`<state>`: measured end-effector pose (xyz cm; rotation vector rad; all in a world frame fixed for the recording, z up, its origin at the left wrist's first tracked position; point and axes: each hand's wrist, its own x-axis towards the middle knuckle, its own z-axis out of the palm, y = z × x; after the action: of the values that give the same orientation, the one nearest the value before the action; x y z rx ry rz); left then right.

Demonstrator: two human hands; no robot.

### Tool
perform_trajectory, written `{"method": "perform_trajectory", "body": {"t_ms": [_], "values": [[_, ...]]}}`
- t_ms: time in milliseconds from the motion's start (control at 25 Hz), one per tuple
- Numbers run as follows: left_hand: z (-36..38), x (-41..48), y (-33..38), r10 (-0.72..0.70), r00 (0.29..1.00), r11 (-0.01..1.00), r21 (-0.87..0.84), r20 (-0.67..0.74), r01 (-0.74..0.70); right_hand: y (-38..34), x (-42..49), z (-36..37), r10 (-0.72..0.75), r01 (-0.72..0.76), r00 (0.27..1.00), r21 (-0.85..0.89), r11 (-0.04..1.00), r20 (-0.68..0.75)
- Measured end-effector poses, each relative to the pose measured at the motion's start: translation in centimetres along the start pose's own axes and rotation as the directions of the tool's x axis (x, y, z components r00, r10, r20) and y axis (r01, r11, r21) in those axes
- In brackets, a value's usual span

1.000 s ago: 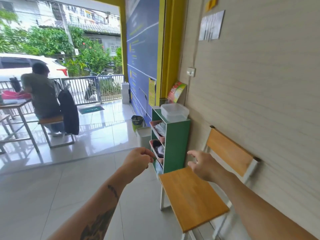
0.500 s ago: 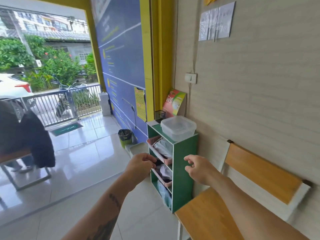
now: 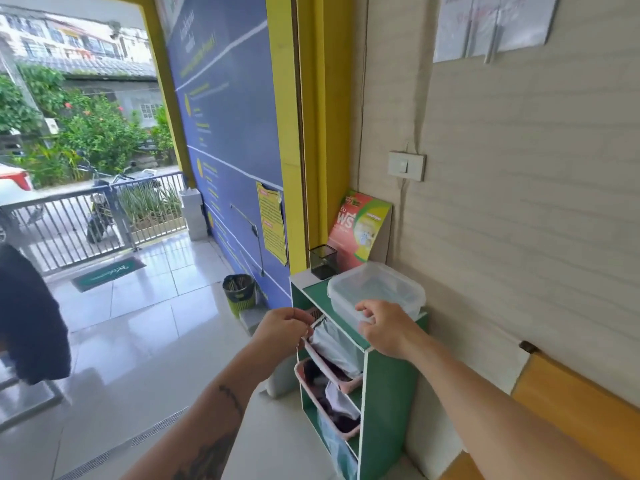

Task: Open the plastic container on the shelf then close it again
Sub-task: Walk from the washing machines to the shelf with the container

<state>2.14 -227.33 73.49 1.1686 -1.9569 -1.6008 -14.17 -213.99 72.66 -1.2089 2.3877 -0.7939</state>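
Now both hands nearer container (image 3: 375,292)

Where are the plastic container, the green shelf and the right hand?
plastic container (image 3: 375,285): head view, on its clear lid.
green shelf (image 3: 389,400): head view, on its side panel.
right hand (image 3: 388,329): head view, on the back of the hand.

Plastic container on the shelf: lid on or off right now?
On. The lid sits flat across the plastic container, with no visible gap. The right hand reaches its near edge; whether it is touching is unclear.
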Motion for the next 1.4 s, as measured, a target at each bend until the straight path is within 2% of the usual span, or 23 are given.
{"method": "perform_trajectory", "body": {"t_ms": [360,480,760,920,1080,1240,1400], "values": [[0.4,19.3,0.8,-0.003,0.997,1.0,-0.018,0.073,0.004,2.3,13.2,1.7,0.11,-0.115,0.992,-0.078,0.99,-0.064],[0.5,26.0,0.4,-0.009,0.988,1.0,0.011,0.156,0.007,2.5,18.1,2.9,0.155,-0.169,0.978,-0.092,0.981,-0.142],[2.2,37.1,-1.3,0.06,0.926,0.973,0.186,0.372,-0.137,1.7,24.6,5.7,0.317,-0.346,0.923,-0.107,0.932,-0.218],[4.4,40.2,-2.3,0.073,0.891,0.949,0.244,0.449,-0.201,1.8,26.0,7.0,0.372,-0.412,0.903,-0.187,0.892,-0.215],[6.2,41.9,-3.5,0.061,0.886,0.933,0.29,0.459,-0.214,1.7,26.5,7.6,0.415,-0.457,0.887,-0.256,0.852,-0.203],[7.3,43.1,-4.0,0.096,0.893,0.92,0.304,0.441,-0.249,1.7,26.9,7.7,0.419,-0.472,0.879,-0.286,0.834,-0.228],[8.2,43.8,-4.5,0.108,0.864,0.909,0.302,0.492,-0.286,1.6,27.1,7.9,0.435,-0.492,0.866,-0.268,0.828,-0.246]]}}
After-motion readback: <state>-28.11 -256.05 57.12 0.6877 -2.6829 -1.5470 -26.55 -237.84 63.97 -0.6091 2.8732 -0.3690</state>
